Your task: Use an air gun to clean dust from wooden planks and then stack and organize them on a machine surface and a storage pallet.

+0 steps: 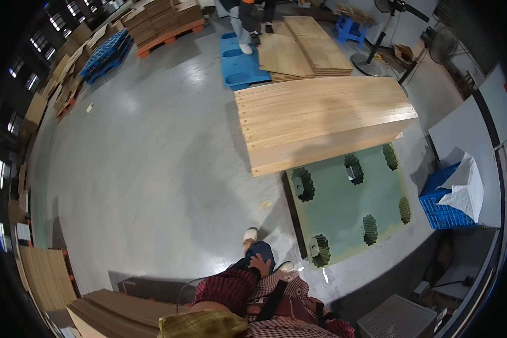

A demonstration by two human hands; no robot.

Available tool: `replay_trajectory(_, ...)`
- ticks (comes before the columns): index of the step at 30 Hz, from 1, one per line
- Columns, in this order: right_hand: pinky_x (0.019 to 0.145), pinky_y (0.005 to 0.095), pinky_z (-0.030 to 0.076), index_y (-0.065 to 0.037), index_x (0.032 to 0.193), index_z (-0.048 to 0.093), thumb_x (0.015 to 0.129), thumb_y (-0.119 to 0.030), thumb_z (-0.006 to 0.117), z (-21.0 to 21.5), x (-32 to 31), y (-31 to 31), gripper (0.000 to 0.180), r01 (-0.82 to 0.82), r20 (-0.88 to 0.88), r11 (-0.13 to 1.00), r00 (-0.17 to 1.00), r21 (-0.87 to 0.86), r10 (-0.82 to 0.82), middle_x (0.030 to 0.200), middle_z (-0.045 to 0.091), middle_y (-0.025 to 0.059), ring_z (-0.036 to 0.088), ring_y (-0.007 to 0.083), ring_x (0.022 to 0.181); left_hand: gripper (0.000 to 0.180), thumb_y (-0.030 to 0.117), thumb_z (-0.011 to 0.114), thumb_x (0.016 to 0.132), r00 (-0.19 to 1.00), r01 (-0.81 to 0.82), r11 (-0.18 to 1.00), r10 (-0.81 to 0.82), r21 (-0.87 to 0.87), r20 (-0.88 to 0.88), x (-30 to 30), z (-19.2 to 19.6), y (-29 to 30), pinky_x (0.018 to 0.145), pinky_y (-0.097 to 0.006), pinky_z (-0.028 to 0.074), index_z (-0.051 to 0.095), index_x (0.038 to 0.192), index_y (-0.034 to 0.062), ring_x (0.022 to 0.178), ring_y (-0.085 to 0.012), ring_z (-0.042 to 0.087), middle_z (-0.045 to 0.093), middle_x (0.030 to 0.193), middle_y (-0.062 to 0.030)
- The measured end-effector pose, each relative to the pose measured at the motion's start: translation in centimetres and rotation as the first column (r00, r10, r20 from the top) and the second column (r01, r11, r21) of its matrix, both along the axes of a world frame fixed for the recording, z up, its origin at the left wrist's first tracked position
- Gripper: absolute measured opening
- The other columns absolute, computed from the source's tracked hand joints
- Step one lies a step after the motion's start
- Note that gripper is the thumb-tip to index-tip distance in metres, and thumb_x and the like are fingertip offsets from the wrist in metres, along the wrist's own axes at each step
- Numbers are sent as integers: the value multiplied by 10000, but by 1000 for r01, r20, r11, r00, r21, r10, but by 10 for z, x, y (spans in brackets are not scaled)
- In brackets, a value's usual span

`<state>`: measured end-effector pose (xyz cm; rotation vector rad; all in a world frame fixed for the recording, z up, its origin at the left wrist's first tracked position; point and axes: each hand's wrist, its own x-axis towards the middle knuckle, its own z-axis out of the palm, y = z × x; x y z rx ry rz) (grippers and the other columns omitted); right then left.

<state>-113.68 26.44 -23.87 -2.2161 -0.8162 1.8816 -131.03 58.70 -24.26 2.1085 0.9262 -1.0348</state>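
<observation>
My left hand [259, 263] rests on the dark trouser leg [260, 249], its fingers stretched out and holding nothing that I can see. At my right side, my right hand [315, 307] is low against the checked clothing [284, 284]; its fingers are too small and hidden to read. Ahead of me is a stack of pale wooden boards [324, 115], lying partly over a green moulded pallet [349, 203] with ribbed hollows. Neither hand touches the boards or the pallet.
Beyond are more wooden panels [324, 45], a blue pallet [239, 62] and another person's legs [245, 34]. A floor fan [368, 63] stands far right, a blue crate [448, 203] at right. Cardboard stacks [160, 25] line the far left; brown boxes [118, 312] sit near left.
</observation>
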Motion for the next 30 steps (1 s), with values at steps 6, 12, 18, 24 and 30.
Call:
replay_trajectory(6, 763, 382, 459, -36, 1152, 565, 875, -401, 550, 3, -40, 36, 458, -40, 54, 999, 998, 24, 39, 979, 641, 197, 609, 336, 897, 592, 430, 413, 900, 970, -234, 972, 233, -3, -75, -66, -55, 20, 990, -520, 343, 402, 1299, -8, 1259, -405, 358, 305, 1383, -284)
replay_trajectory(12, 827, 364, 442, -20, 1183, 539, 905, -360, 524, 67, -108, 165, 439, -83, -48, 996, 996, -42, 81, 1063, 616, 176, 581, 285, 965, 366, 315, 399, 912, 984, 156, 970, -169, -185, -55, -158, 3, 110, 919, -579, 364, 584, 1159, 118, 1124, -429, 482, 468, 1271, -234)
replay_trajectory(18, 891, 346, 425, -3, 1213, 514, 935, -319, 498, 116, -191, 269, 421, -119, -265, 992, 959, -44, 103, 1146, 590, 155, 554, 235, 1034, 398, 406, 352, 906, 979, -69, 923, 137, -379, 154, -252, -14, 163, 955, -637, 271, 535, 1184, 189, 1215, -467, 356, 398, 1309, -228)
replay_trajectory(24, 754, 322, 442, 1, 1084, 595, 924, -346, 511, 123, -236, 272, 392, 401, -297, 914, 867, -61, -400, 1010, 627, 92, 579, 204, 888, 359, 332, 369, 919, 988, 52, 903, 16, -426, 156, -270, -18, 196, 958, -590, 334, 512, 1196, 154, 1212, -459, 380, 408, 1307, -255)
replay_trajectory(30, 710, 262, 418, -13, 1024, 601, 943, -392, 474, 201, -263, 323, 408, 702, -202, 646, 615, -298, -762, 954, 606, 4, 513, 91, 822, 395, 294, 390, 928, 972, 169, 845, -56, -507, 230, -283, -26, 226, 914, -481, 431, 524, 1162, 4, 1066, -418, 553, 571, 1141, -270)
